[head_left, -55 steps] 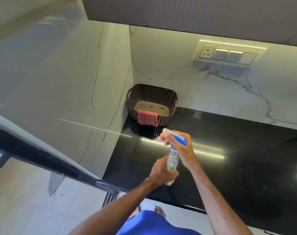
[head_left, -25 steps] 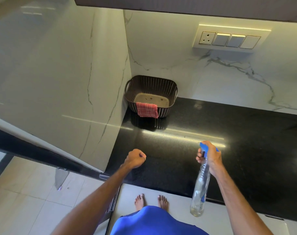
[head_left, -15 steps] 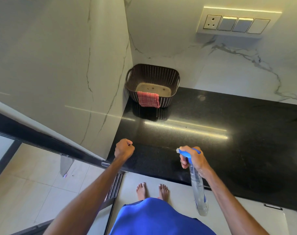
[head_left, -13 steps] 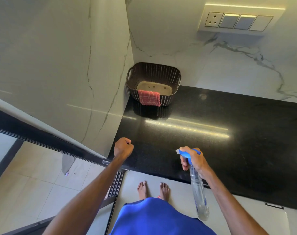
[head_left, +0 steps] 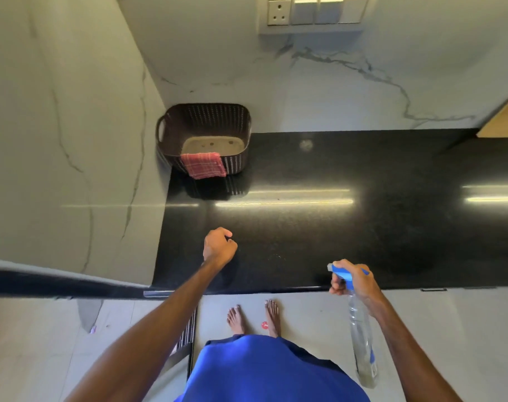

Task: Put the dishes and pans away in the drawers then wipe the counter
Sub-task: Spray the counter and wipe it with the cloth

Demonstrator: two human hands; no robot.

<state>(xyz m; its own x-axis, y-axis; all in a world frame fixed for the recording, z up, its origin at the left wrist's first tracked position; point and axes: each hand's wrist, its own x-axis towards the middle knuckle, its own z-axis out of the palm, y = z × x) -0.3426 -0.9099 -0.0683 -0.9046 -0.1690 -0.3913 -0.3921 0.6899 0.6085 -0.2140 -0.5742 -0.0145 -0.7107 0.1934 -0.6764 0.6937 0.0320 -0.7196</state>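
Worktop (head_left: 362, 233): bare black surface seen right of basket (head_left: 236, 165) and before it. Basket lodged in far-left corner, just beside side wall (head_left: 87, 126) and back wall (head_left: 305, 97); cloth (head_left: 203, 167) draped over front rim. Left grip (head_left: 219, 247) held over front-left area; right grip (head_left: 355, 281), with spray bottle (head_left: 362, 346), at front edge.

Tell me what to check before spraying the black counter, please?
1. The spray bottle is gripped by the right hand: ok.
2. The nozzle is over the counter: ok.
3. Liquid in the bottle: cannot tell.
4. The left hand is free, fingers curled, holding nothing: ok.
5. The red cloth is in hand for wiping: not ok, it hangs over the rim of the basket in the corner.
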